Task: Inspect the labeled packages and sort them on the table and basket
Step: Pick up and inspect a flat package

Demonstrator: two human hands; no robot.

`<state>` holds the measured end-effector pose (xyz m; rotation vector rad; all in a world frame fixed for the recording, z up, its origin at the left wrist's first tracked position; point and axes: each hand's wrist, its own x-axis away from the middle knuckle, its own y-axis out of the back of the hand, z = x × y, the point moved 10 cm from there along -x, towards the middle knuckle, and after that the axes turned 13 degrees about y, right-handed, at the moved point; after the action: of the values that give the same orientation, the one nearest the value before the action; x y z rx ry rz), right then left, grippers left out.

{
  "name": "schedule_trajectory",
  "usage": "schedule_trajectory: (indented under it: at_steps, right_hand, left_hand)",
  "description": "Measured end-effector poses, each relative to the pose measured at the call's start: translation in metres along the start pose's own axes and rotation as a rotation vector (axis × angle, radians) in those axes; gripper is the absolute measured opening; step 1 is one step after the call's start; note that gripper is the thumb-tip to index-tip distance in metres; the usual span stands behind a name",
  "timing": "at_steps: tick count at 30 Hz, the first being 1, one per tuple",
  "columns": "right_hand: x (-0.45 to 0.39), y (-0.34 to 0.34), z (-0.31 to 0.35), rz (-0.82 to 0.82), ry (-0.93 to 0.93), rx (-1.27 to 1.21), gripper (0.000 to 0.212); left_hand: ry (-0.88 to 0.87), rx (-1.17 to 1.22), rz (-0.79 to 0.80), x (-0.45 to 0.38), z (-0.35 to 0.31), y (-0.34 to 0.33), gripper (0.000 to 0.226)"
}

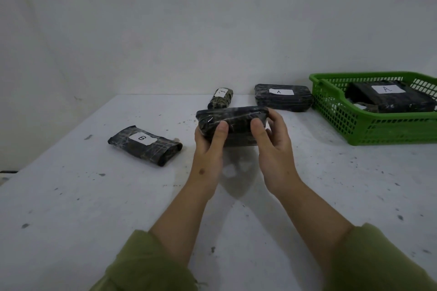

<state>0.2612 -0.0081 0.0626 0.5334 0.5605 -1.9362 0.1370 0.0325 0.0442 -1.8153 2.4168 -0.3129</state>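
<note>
A black plastic-wrapped package (236,120) is held above the table's middle by both hands, its label out of sight. My left hand (209,143) grips its left end with the thumb on the near face. My right hand (269,139) grips its right end the same way. A package labelled B (145,145) lies flat on the table to the left. A small roll-shaped package labelled A (221,98) lies behind the held one. A flat package labelled A (282,97) rests at the back. The green basket (387,130) at the right holds another A package (390,97).
The white table (71,196) is speckled with dark marks and meets a plain wall at the back. Its left edge runs diagonally from the far left corner. A smaller wrapped item shows partly under the package in the basket.
</note>
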Motion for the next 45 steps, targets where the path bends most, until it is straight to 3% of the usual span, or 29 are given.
schedule_trajectory:
  at_steps: [2,5,7,15,21,26,30,35,38,42,45]
  right_hand:
    - [0.001,-0.003,-0.001,0.034,0.001,-0.037,0.035]
    - [0.002,-0.007,-0.003,0.076,-0.011,-0.071,0.035]
    - [0.003,-0.007,-0.007,0.068,-0.035,-0.103,0.035]
    - [0.0,0.002,-0.015,0.016,-0.038,-0.03,0.01]
    - [-0.002,-0.001,0.0,0.082,-0.006,-0.056,0.026]
    - [-0.002,0.002,-0.006,0.054,-0.02,-0.067,0.018]
    - [-0.003,0.004,-0.009,0.035,-0.028,-0.106,0.016]
    - [-0.003,0.006,-0.008,0.007,-0.051,-0.074,0.035]
    - [-0.001,0.018,-0.021,-0.117,-0.167,-0.043,0.036]
    - [0.007,0.006,-0.035,-0.085,-0.336,-0.226,0.035]
    - [0.007,0.003,-0.033,-0.083,-0.318,-0.257,0.044]
  left_hand:
    - [0.007,0.023,-0.008,0.001,-0.001,0.0,0.064]
    - [0.008,-0.007,-0.051,-0.001,-0.001,0.006,0.022]
    - [0.006,-0.035,-0.032,-0.003,0.0,0.005,0.009]
    - [-0.014,-0.071,-0.008,-0.005,0.003,0.0,0.01]
    - [0.001,-0.03,-0.029,-0.008,0.004,0.005,0.012]
    - [0.042,0.001,-0.098,-0.007,0.007,0.016,0.041]
    - [0.067,0.071,-0.059,-0.015,0.013,0.018,0.018]
    - [0.097,0.127,0.016,-0.02,0.015,0.013,0.036]
    - [0.054,0.117,-0.013,-0.021,0.011,0.018,0.035]
    - [-0.086,-0.008,-0.031,-0.015,0.0,0.02,0.032]
    - [-0.196,-0.183,0.017,-0.007,-0.005,0.008,0.03]
